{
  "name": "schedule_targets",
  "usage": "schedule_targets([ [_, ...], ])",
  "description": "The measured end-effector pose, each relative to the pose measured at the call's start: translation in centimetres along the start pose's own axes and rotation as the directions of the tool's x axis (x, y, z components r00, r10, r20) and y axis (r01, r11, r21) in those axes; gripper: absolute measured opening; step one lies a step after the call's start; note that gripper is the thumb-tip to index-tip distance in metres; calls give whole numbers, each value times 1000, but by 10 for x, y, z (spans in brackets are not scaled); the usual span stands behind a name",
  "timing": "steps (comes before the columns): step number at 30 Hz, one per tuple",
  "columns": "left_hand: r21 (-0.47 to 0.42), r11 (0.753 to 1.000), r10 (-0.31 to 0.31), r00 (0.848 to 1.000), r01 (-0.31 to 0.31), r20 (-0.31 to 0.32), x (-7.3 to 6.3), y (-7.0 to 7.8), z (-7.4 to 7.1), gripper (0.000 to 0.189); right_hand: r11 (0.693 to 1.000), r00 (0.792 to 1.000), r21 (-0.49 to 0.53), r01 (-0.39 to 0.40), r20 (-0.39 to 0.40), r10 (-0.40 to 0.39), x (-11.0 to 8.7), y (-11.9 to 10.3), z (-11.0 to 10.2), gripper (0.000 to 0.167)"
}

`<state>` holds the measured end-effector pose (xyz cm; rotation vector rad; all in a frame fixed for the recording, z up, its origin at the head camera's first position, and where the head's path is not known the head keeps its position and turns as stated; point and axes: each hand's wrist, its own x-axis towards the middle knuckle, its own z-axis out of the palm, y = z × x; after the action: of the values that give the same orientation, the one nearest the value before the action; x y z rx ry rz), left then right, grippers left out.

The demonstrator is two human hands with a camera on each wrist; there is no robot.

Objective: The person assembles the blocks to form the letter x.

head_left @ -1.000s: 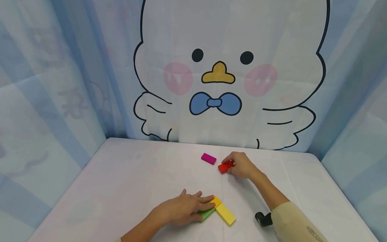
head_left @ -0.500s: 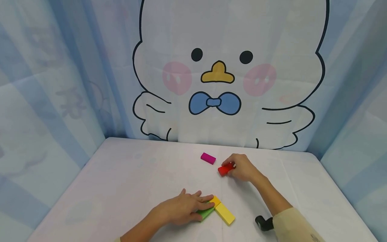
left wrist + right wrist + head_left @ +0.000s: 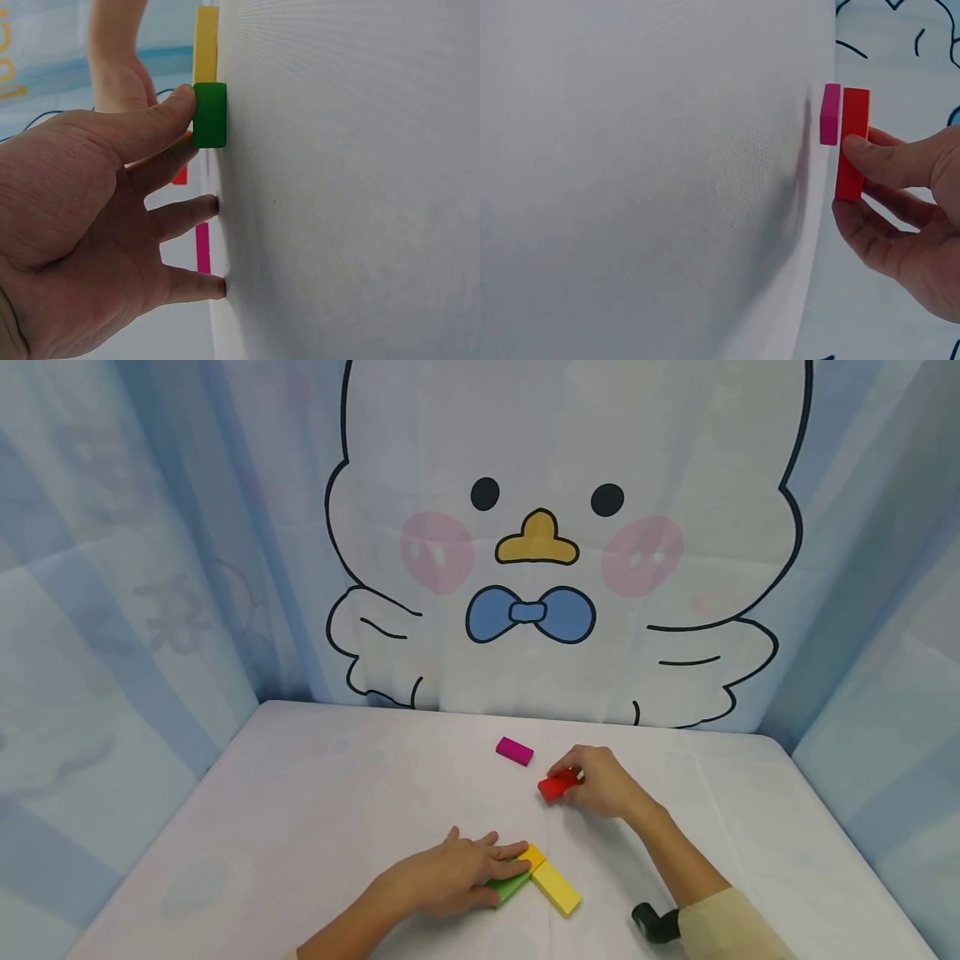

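My right hand pinches a red block between thumb and fingers. In the right wrist view the block is held above the white tabletop, with a magenta block lying beyond it. Spread fingers of my left hand rest on a green block and an orange-yellow block. The thumb touches the green block's upper edge. A longer yellow block meets the orange-yellow one end to end, forming an angled row with the green block. My left hand partly covers the green block in the head view.
A white-covered table runs back to a curtain printed with a cartoon bird. Beside the right sleeve shows a black curved object, partly hidden by the sleeve.
The right hand has moved slightly toward the person with the red block. The left hand stays on the blocks. The whole head view has shifted a little.
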<state>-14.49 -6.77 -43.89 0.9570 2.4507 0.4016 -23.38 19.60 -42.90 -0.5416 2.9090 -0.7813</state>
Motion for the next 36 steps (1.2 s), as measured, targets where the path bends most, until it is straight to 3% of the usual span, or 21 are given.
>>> schedule_targets([
  [11, -19, 1000, -16, 1000, 16, 10, 0, 2, 2, 58, 1000, 1000, 17, -19, 2, 19, -14, -4, 0, 31],
  [36, -14, 1000, -16, 1000, 16, 5, 1, 2, 0, 59, 999, 999, 45, 15, 43, -17, -35, -13, 3, 28],
])
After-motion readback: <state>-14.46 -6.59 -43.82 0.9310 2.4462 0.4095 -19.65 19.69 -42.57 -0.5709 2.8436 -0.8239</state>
